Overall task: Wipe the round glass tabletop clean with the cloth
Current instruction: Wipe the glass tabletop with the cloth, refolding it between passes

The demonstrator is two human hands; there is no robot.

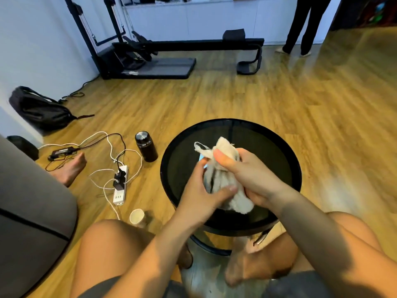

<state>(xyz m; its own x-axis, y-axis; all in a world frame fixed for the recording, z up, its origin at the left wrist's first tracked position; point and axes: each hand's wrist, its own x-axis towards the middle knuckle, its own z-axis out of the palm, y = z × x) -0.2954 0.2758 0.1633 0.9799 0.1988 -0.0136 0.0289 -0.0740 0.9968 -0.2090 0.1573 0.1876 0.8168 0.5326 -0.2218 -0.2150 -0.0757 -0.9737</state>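
A round dark glass tabletop (268, 151) with a black rim stands in front of my knees. Above its near half I hold a crumpled off-white cloth (223, 147) bunched between both hands, lifted off the glass. My right hand (247, 171) grips the cloth's upper part with the thumb pressed across it. My left hand (199, 194) clasps the lower part from the left, its thumb lying over the folds. A loose end of the cloth hangs below my hands near the table's front rim.
On the wooden floor to the left stand a black flask (146, 147), a paper cup (136, 216) and a white power strip (120, 186) with tangled cables. A grey seat (32, 207) and another person's bare foot (71, 168) lie further left. Exercise equipment (150, 52) and a standing person (300, 26) are at the back.
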